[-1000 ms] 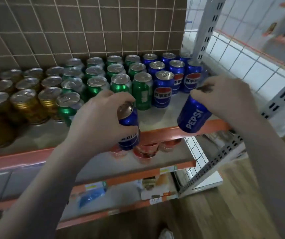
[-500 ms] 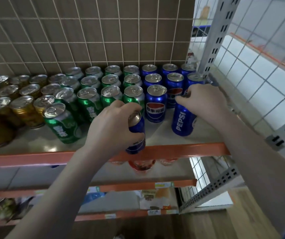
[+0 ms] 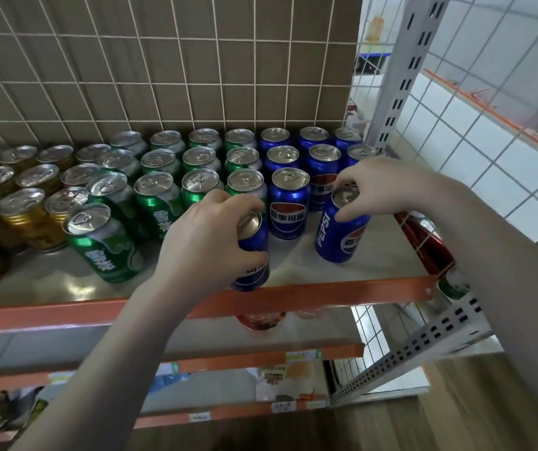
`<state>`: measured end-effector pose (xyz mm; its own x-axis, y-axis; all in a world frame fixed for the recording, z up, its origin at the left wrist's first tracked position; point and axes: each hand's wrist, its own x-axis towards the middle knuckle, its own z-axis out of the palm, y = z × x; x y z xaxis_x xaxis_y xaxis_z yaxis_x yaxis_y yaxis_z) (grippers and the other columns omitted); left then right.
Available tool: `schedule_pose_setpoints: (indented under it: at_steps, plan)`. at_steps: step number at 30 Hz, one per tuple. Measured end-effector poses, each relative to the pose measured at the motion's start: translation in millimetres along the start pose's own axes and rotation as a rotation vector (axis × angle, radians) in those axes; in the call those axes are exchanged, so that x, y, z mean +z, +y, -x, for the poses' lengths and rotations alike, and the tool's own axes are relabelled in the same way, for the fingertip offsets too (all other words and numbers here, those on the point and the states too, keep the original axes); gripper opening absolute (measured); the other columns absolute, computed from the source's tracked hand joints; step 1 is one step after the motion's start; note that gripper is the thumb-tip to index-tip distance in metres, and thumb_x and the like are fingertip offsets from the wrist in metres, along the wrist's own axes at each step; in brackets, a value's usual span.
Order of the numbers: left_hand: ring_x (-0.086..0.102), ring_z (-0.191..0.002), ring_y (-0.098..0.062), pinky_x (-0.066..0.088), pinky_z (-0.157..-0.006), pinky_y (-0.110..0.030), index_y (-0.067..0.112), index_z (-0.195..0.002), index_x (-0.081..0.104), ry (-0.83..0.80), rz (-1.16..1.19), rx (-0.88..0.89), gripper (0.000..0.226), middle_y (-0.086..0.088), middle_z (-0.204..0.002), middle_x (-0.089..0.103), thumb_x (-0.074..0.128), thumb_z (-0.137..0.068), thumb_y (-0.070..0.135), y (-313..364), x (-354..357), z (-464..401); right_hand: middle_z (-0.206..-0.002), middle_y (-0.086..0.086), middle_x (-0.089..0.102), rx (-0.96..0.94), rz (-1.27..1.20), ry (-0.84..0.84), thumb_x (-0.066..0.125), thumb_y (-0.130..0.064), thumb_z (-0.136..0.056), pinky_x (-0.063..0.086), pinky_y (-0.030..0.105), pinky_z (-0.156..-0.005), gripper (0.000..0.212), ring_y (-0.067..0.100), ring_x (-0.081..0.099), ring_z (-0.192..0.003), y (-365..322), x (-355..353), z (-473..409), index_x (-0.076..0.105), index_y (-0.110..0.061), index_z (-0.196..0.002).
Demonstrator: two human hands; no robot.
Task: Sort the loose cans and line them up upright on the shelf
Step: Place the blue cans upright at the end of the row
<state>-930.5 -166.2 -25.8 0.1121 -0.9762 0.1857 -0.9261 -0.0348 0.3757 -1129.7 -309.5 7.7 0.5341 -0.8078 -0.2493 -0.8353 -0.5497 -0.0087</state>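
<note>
Left hand (image 3: 202,242) wraps a blue aluminium Pepsi can (image 3: 252,252), upright, over the orange shelf lip (image 3: 326,292); its open slot lies beyond the fingertips, beside the front blue can (image 3: 288,203) printed "百事可乐". Right hand (image 3: 381,187) pinches the rim of a second blue can (image 3: 339,229), reading "PEPSI", slightly tilted, resting on the shelf.

My left hand (image 3: 209,242) covers most of the blue aluminium Pepsi can (image 3: 251,255) I grip, hiding its label. Left of that can, the gold ribbed tins (image 3: 26,216) run off the frame's edge. Below it, red cans (image 3: 261,320) sit mostly hidden under the orange metal shelf lip (image 3: 326,292); packets lower down are too blurred to read.
</note>
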Motion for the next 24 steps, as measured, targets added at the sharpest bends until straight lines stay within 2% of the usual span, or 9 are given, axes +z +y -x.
schedule_pose_setpoints:
  at_steps: [4, 7, 10, 13, 16, 24]
  plan:
    - [0.054, -0.096, -0.022, 0.047, -0.074, -0.033, 0.038, -0.122, 0.054, 0.001, -0.004, -0.001, 0.062, 0.005, -0.114, 0.053, 0.078, -0.064, 0.039, -3, -1, -1, -0.073, 0.007, 0.060, 0.073, 0.051, 0.087, 0.059, -0.056, -0.080, 0.038, 0.031, -0.053, 0.048, 0.020, 0.054, -0.064, 2, 5, -15, 0.062, -0.008, -0.084]
    - [0.054, -0.098, -0.021, 0.048, -0.076, -0.034, 0.039, -0.124, 0.053, -0.001, -0.011, -0.002, 0.064, 0.005, -0.116, 0.053, 0.078, -0.065, 0.039, -5, -1, -3, -0.060, 0.005, 0.053, 0.087, 0.065, 0.142, 0.055, -0.060, -0.081, 0.035, 0.030, -0.051, 0.054, 0.018, 0.049, -0.056, 3, 7, -24, 0.056, -0.008, -0.068]
    - [0.054, -0.099, -0.021, 0.048, -0.076, -0.034, 0.038, -0.125, 0.052, -0.006, -0.015, -0.002, 0.064, 0.005, -0.116, 0.053, 0.077, -0.066, 0.039, -6, 0, -5, -0.060, 0.006, 0.052, 0.097, 0.060, 0.179, 0.053, -0.061, -0.082, 0.038, 0.030, -0.053, 0.055, 0.018, 0.050, -0.056, 3, 6, -29, 0.052, -0.010, -0.062]
    - [0.053, -0.100, -0.021, 0.047, -0.076, -0.034, 0.037, -0.125, 0.051, -0.016, -0.011, 0.002, 0.063, 0.005, -0.115, 0.052, 0.077, -0.067, 0.039, -6, 1, -6, -0.055, 0.004, 0.047, 0.101, 0.041, 0.230, 0.054, -0.060, -0.082, 0.034, 0.030, -0.051, 0.055, 0.017, 0.045, -0.054, 1, 5, -32, 0.046, -0.011, -0.056]
    - [0.052, -0.101, -0.020, 0.048, -0.077, -0.036, 0.037, -0.125, 0.051, -0.032, -0.003, 0.010, 0.063, 0.004, -0.115, 0.051, 0.077, -0.068, 0.040, -6, 2, -7, -0.054, 0.004, 0.047, 0.107, 0.042, 0.266, 0.056, -0.060, -0.081, 0.031, 0.029, -0.048, 0.056, 0.017, 0.045, -0.054, 0, 6, -36, 0.046, -0.010, -0.057]
    - [0.052, -0.101, -0.020, 0.044, -0.074, -0.031, 0.036, -0.127, 0.050, -0.036, -0.009, 0.032, 0.064, 0.003, -0.117, 0.051, 0.077, -0.069, 0.040, -6, 5, -11, -0.053, 0.004, 0.045, 0.121, 0.030, 0.309, 0.057, -0.061, -0.080, 0.029, 0.028, -0.047, 0.058, 0.018, 0.044, -0.051, 1, 10, -46, 0.045, -0.010, -0.056]
